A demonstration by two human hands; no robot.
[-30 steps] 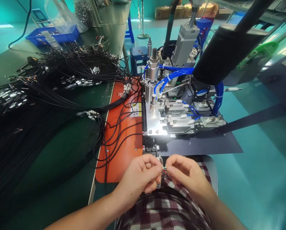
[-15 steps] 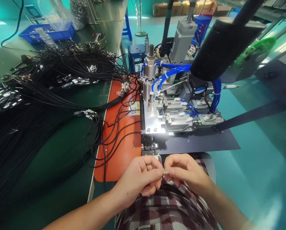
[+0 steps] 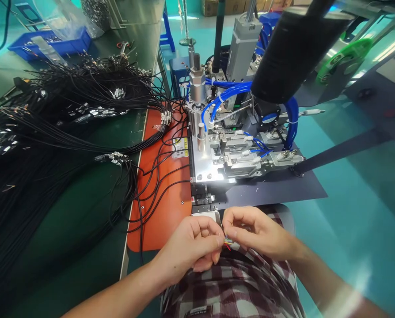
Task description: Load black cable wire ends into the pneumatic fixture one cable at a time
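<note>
The thin coloured wires (image 3: 227, 241) sat pinched between both hands just below the press machine's plate (image 3: 206, 170), over the lap. The left hand (image 3: 192, 245) was closed on the cable end; the right hand (image 3: 255, 229) gripped the tips. Separating them probably called for small, steady fingertip pulls without kinking.

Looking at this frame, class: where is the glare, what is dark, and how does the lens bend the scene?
Head view: glare burns out the metal plate in the middle; the cable pile at left sinks into near-black; wide-angle distortion bows the bench edge; the left hand and right hand stay evenly lit and sharp.
</note>
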